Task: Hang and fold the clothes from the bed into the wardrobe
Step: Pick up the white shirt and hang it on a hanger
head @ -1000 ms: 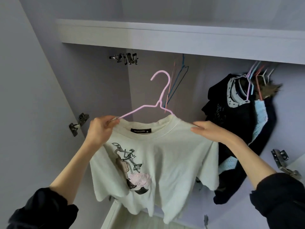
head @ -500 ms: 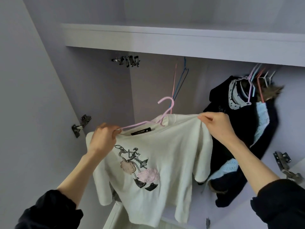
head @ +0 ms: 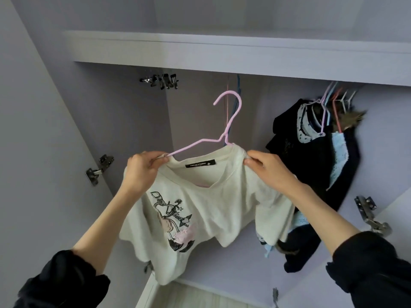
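A cream T-shirt [head: 213, 205] with a cartoon print hangs on a pink wire hanger [head: 229, 125] in front of the open wardrobe. My left hand [head: 142, 172] pinches the shirt's left shoulder together with the hanger's left arm. My right hand [head: 269, 172] pinches the shirt's right shoulder near the collar. The hanger's hook points up and is free, below the wardrobe shelf [head: 222, 54]. The hanging rail itself is hidden behind the shelf's front edge.
Dark and light-blue clothes [head: 315, 165] hang on several hangers at the right. Two bare hangers [head: 233, 96] hang behind the pink hook. Door hinges [head: 97, 170] stick out at the left, and another hinge [head: 369, 214] at the right.
The hanger's hook, tipped down half a second ago, stands upright again. My right hand slid inward along the shoulder toward the collar. The shirt sits lower and more spread out.
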The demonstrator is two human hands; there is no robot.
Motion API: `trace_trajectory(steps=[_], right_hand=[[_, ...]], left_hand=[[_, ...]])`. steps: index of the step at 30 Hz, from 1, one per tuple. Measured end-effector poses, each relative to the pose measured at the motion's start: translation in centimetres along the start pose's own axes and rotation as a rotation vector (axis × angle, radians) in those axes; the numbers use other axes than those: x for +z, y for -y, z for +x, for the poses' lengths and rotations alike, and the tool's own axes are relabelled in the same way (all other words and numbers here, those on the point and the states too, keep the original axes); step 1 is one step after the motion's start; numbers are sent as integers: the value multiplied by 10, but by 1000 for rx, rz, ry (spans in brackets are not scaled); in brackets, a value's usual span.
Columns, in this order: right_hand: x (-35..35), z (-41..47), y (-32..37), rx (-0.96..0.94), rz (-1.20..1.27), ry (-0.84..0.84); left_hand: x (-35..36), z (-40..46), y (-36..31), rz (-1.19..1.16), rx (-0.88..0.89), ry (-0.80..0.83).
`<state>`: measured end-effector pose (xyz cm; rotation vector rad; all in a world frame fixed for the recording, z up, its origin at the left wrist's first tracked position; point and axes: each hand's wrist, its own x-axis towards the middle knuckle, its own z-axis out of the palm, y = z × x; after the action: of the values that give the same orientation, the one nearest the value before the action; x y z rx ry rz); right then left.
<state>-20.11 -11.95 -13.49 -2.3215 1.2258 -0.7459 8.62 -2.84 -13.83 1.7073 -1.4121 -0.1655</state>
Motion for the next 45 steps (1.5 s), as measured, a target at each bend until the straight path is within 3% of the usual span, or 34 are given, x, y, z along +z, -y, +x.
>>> trace_trajectory(steps=[7, 16, 20, 22, 27, 32, 36, 40, 45], right_hand=[[22, 2, 15, -128, 48, -39], [13, 4, 11, -161, 33, -92], [-23, 0, -28, -33, -161, -201], [-41, -9, -45, 89, -124, -265], [-18, -16, -43, 201, -21, 111], [-8, -24, -57, 220, -78, -38], [-16, -25, -51, 218, 114, -78], [-28, -20, -42, 214, 290, 11], [-34, -29, -51, 350, 565, 57]], left_hand=[[-7, -2, -17, -51, 40, 126], [-2, -4, -12, 30, 53, 47], [-7, -7, 4, 69, 6, -77], [-10, -8, 9, 72, -4, -119], [-4, -6, -7, 83, 61, -126], [-8, -8, -7, 95, 83, -152], [-12, -9, 6, 143, 84, -127], [-17, -13, 15, 172, 94, -128], [-7, -20, 2, 44, 13, -157]])
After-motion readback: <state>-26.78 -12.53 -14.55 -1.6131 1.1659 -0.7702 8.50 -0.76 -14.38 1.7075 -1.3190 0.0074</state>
